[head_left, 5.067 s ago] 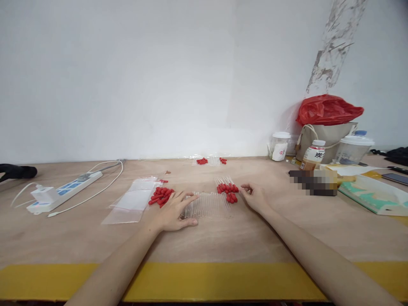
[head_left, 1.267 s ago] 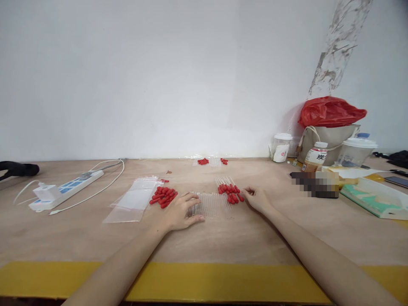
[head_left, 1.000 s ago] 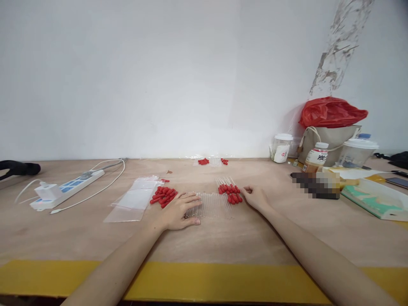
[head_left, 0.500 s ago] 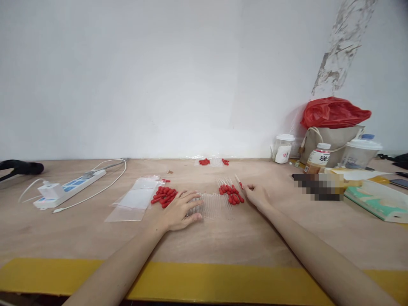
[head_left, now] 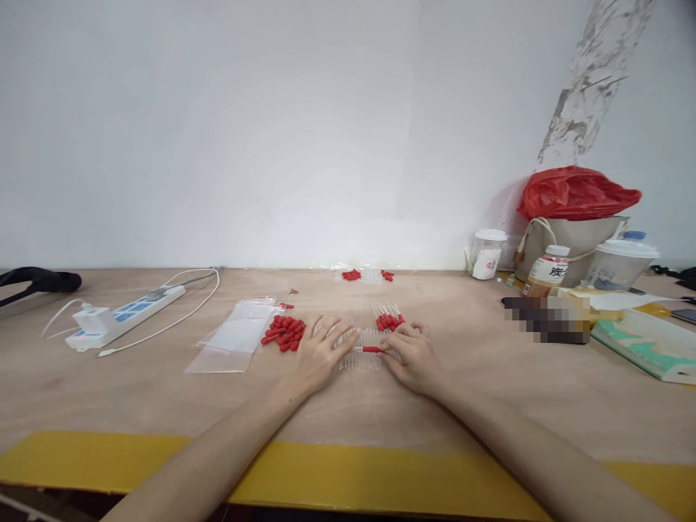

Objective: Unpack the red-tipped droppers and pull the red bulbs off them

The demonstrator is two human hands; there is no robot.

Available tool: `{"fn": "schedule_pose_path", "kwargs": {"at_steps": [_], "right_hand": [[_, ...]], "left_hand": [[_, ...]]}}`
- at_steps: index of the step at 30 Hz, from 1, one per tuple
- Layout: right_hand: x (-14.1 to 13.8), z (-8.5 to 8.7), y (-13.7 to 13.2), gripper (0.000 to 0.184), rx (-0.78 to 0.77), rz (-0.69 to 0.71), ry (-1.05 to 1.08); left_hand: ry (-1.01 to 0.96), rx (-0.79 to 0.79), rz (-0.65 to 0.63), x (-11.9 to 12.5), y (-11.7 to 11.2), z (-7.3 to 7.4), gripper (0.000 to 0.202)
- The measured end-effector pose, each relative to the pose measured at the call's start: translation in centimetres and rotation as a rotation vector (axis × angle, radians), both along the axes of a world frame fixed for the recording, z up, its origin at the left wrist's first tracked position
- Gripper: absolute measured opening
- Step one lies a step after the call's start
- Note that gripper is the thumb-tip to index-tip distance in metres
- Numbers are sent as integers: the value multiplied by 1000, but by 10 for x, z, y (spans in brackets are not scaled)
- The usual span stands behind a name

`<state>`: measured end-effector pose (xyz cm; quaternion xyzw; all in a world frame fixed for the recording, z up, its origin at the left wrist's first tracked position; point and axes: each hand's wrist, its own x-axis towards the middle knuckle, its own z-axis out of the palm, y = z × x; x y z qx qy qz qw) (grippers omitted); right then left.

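Observation:
A row of thin clear tubes [head_left: 359, 360] lies on the table between my hands. My left hand [head_left: 320, 359] rests flat with fingers spread over the row's left end, touching the tubes. My right hand [head_left: 412, 357] pinches a red rubber bulb [head_left: 373, 349] held sideways above the row, pointing left; a pale, thin stem seems to extend from it. Behind my right fingers lie several droppers with red bulbs [head_left: 387, 320], their pale stems pointing away; my hand partly covers them. Left of my left hand is a pile of loose red bulbs [head_left: 283, 333].
Clear zip bags [head_left: 231, 341] and a power strip [head_left: 127, 317] with a white cable lie to the left. More red bulbs [head_left: 351, 275] sit by the wall. On the right stand a lidded cup [head_left: 486, 255], a bottle [head_left: 547, 272], a bag [head_left: 560, 243] and a green-and-white tray [head_left: 644, 344].
My right hand has moved left and nearer, from beside the droppers to above the tube row, with the red bulb now turned sideways. My left hand stays spread over the tubes.

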<state>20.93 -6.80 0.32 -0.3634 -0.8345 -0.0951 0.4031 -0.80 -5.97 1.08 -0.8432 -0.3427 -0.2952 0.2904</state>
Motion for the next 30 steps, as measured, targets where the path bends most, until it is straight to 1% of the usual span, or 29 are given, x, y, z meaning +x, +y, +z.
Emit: {"fn": "schedule_pose_path", "kwargs": {"at_steps": [4,8,9,11,14,17,24,30], "right_hand": [[0,-6,2,12,41,0,11],[-2,-6,1,9,44,-37,38],[-4,-6,1,11,54,-46,30],[-7,-7,1,14,94,-51,-6],[-10,-9,3,13,151,-47,-75],[-9,-9,4,16,154,-47,-116],[-4,-4,0,21,130,37,-183],[-4,0,-4,20,103,96,-150]], "left_hand": [[40,-41,-25,2,-1,-3,17],[37,-51,-28,5,-2,-5,17],[31,-46,-29,5,-2,-6,17],[29,-37,-35,6,-3,-6,17],[41,-34,-40,5,-4,-6,19],[47,-24,-39,4,-5,-7,19],[47,-1,-79,3,-9,-6,20],[31,3,-86,5,-13,-5,19]]}}
